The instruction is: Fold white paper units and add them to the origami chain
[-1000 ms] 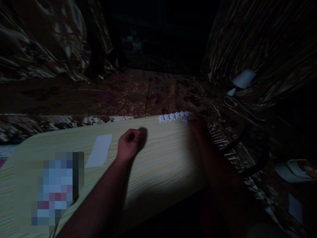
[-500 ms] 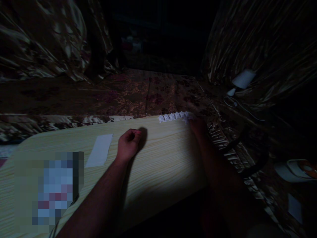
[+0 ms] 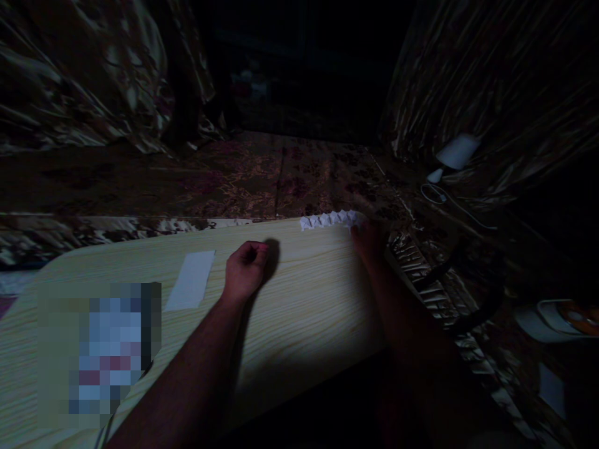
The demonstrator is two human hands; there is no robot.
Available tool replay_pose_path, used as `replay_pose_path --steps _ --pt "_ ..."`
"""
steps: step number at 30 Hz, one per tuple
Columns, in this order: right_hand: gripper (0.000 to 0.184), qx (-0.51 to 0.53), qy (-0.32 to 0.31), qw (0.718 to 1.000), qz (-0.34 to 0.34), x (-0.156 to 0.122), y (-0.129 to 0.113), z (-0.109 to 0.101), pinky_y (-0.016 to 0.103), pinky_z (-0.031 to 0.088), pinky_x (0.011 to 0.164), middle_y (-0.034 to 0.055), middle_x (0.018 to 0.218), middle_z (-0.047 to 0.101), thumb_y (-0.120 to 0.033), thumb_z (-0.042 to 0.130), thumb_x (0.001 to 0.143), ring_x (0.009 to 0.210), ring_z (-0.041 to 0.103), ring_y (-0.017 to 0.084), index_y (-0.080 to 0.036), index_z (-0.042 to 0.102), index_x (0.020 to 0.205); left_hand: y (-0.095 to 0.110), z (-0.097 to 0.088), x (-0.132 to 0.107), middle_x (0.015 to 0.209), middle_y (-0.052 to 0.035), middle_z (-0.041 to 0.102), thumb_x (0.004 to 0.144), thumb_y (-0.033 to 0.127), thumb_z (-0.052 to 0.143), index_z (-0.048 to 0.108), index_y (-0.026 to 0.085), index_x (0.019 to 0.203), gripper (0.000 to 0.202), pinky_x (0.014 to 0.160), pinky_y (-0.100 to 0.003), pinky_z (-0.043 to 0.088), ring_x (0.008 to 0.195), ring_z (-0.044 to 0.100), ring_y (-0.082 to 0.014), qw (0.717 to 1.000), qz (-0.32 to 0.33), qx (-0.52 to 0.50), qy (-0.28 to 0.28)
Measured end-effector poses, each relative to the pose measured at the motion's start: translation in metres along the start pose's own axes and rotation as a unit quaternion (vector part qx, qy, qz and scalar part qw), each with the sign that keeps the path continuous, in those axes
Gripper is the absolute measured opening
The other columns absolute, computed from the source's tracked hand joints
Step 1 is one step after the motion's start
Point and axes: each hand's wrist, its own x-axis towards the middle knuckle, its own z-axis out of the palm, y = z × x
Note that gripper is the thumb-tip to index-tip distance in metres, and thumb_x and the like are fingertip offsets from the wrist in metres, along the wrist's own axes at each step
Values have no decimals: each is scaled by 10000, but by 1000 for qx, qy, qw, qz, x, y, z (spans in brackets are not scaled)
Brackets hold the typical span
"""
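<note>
My left hand (image 3: pixel 246 268) is closed in a loose fist just above the light wood-grain table (image 3: pixel 309 293), thumb against the curled fingers. Nothing shows in it. Along the table's far edge runs a row of several small folded white paper pieces (image 3: pixel 327 219). My right hand (image 3: pixel 369 242) is at the right end of that row, its thumb and fingers closed around the last piece. Deep shadow covers most of those fingers. A flat white paper strip (image 3: pixel 191 280) lies left of my left hand.
A pixel-blurred object (image 3: pixel 112 349) is on the table's near left. On the dark patterned carpet (image 3: pixel 243 168) to the right stand a white lamp (image 3: pixel 457 151) with a cable and a white-and-orange container (image 3: pixel 556 321). A pale sheet (image 3: pixel 552 390) lies below it. Curtains (image 3: pixel 103 68) hang behind.
My right hand has shifted slightly left and nearer, covering more of the row's end piece. The left hand keeps its closed shape. The view has turned slightly.
</note>
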Motion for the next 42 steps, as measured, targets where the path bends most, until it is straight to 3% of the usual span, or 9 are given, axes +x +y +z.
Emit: replay_pose_path --steps 2,14,22,28,32,37,42 --pt "395 13 -1 1000 10 -8 -13 -3 320 450 789 131 1003 658 -441 436 850 893 601 223 -166 651 1035 0 0 -1 823 -45 683 798 394 589 649 170 892 250 680 -244 469 731 610 -141 1000 13 3 -1" --pt "364 104 -48 988 -99 -68 -100 -11 294 424 826 89 1057 645 -376 492 831 935 580 196 -203 626 1122 9 -2 -7 833 -52 686 830 374 512 636 175 901 245 693 -262 463 732 613 -156 996 64 61 12" --pt "337 128 -69 979 -142 -88 -141 -8 282 422 821 73 1017 667 -356 516 813 931 587 185 -214 637 1094 14 -29 -9 865 -76 686 823 328 482 629 187 885 214 675 -289 423 756 607 -199 971 36 234 44" --pt "313 131 -77 978 -140 -101 -156 -6 279 420 814 83 999 677 -330 492 826 928 592 185 -200 653 1060 23 -76 -18 1016 -153 622 825 298 449 605 141 1057 320 837 -364 402 977 544 -284 900 -3 428 86" --pt "296 123 -66 979 -146 -108 -157 -4 283 411 825 86 976 680 -305 472 835 928 584 187 -195 662 1033 18 -102 -19 1043 -209 580 796 367 484 545 75 1149 462 867 -415 387 1010 508 -335 857 -48 510 54" --pt "296 124 -59 979 -151 -109 -156 1 286 404 804 82 958 677 -304 453 841 913 580 190 -205 662 1026 3 -115 -20 1009 -241 575 762 361 507 550 50 1098 460 809 -424 406 958 529 -359 829 -87 552 2" --pt "283 124 -55 979 -151 -109 -155 3 287 401 783 78 943 676 -297 452 841 896 582 190 -210 667 1002 -2 -117 -18 970 -224 596 747 337 513 557 56 1083 440 789 -408 417 917 553 -347 828 -83 555 -7"
